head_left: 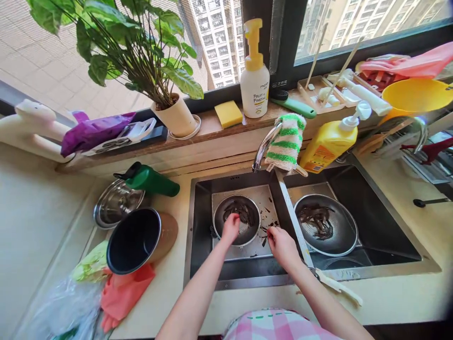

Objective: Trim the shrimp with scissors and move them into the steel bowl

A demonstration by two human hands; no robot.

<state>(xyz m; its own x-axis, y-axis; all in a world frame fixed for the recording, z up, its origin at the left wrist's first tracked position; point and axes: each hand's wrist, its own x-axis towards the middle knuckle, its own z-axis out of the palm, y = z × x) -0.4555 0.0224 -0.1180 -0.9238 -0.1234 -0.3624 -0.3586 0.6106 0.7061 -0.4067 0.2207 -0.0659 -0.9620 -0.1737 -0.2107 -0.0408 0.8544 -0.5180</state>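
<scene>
In the left sink [276, 189], a round metal bowl [252, 238] holds dark, wet-looking strips [247, 212]. My left hand [231, 227] reaches over the bowl's near side, fingers bent together at the strips; what they grip is too small to make out. Just right of the bowl, my right hand [283, 245] is closed in a pinch, with a small dark bit at its fingertips that I cannot name. Dark scraps [271, 224] lie on the sink floor beside it. The right sink [385, 226] has a larger bowl [348, 229] with more dark strips [320, 222].
The faucet [262, 151] arches above, a striped cloth [286, 141] over it. A yellow bottle [329, 144] stands behind the sinks. At left are a deep pot [168, 231], a green bottle [152, 179] and pink gloves [127, 293]. A pale-handled tool [339, 285] lies on the front edge.
</scene>
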